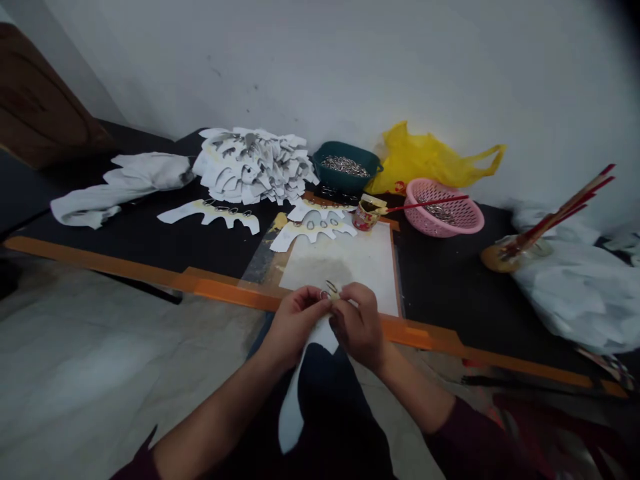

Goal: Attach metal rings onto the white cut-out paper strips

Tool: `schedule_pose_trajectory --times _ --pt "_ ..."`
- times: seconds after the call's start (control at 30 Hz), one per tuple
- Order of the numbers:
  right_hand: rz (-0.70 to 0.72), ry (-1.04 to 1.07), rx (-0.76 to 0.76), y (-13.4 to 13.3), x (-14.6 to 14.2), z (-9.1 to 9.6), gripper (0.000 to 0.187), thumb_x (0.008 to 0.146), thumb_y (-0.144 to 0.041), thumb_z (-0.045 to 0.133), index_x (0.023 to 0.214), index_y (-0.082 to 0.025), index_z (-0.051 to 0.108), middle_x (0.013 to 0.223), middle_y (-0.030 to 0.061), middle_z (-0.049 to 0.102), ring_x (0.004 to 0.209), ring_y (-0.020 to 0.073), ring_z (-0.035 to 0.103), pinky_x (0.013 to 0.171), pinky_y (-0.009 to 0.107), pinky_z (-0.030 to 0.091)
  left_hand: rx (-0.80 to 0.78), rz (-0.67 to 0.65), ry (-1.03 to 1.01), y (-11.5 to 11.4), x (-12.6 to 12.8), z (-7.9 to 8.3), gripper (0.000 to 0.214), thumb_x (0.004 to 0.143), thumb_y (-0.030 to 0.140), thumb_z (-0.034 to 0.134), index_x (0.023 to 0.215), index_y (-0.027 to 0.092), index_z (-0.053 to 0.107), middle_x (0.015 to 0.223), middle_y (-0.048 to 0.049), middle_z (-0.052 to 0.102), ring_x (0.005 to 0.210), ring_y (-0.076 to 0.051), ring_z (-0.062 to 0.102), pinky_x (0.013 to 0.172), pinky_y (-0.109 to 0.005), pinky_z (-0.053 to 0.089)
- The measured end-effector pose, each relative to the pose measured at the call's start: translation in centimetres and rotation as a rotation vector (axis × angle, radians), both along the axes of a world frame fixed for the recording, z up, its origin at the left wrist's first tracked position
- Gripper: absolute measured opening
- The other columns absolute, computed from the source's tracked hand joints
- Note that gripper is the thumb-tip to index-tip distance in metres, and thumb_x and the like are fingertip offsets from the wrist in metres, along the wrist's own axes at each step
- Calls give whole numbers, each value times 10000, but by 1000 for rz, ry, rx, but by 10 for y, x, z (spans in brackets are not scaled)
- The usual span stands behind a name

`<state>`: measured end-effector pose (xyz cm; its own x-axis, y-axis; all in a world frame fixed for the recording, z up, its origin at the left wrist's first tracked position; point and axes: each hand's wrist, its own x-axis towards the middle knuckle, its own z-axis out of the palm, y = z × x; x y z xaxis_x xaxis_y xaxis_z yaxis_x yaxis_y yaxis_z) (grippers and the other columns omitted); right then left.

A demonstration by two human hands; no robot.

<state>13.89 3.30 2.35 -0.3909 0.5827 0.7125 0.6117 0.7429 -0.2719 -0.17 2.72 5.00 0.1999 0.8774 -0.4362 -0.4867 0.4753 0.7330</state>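
My left hand point(299, 321) and my right hand point(361, 323) meet just over the table's front edge, fingers closed on a white cut-out piece point(291, 417). Its long tail hangs down over my lap. Metal rings point(330, 288) stick up between my fingertips; exactly which fingers touch them is hard to see. Beyond my hands lies a white work sheet point(367, 260). Similar scalloped pieces with rings along one edge lie behind it, one of them a white piece point(313, 231) and another, a ringed piece point(213, 215), farther left.
Beside the sheet stands an open can point(367, 215) with a red-handled brush. Behind are a pile of white pieces point(255, 170), a green basin point(345, 175) of metal parts, a pink basket point(445, 227) and a yellow bag point(430, 160). A jar point(500, 255) holding sticks stands right.
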Motion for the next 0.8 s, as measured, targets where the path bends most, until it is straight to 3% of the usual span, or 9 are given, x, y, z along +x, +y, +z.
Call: schedule_pose_trajectory --times 0.13,0.27,0.43,0.6,0.7,0.8 --pt "26 90 -224 2 2 8 122 811 -127 483 841 -233 535 914 62 527 956 218 488 840 422 431 53 17 141 0 -10 -9 259 586 275 724 724 166 534 609 38 578 509 -79 506 505 -199 374" --pt "-8 203 -462 4 3 23 94 798 -181 543 875 -231 522 882 37 568 932 204 511 840 396 417 245 35 417 0 -17 -16 183 665 294 670 740 170 558 668 27 574 573 -83 506 546 -200 384" --pt "-42 151 -533 7 -8 30 140 770 -177 601 892 -219 547 802 14 611 878 197 541 844 390 386 368 5 554 1 -16 -12 158 701 298 635 757 163 575 725 -2 591 652 -113 523 604 -218 406" --pt "16 209 -621 6 -13 22 215 789 -175 567 994 -221 521 794 14 597 857 187 557 832 371 422 302 -55 395 2 -22 -10 173 663 275 673 744 151 582 720 -5 603 644 -106 522 599 -213 404" --pt "-63 310 -620 -1 -19 15 150 803 -174 523 947 -215 509 851 31 569 862 183 547 812 356 444 162 -27 182 2 -24 -12 206 629 267 702 736 158 563 681 16 598 583 -88 520 559 -205 402" --pt "-177 353 -539 -9 -25 9 80 807 -180 510 880 -213 509 875 42 547 874 188 523 814 368 436 88 28 120 0 -23 -13 229 606 265 713 718 162 542 631 32 581 517 -74 498 515 -198 386"
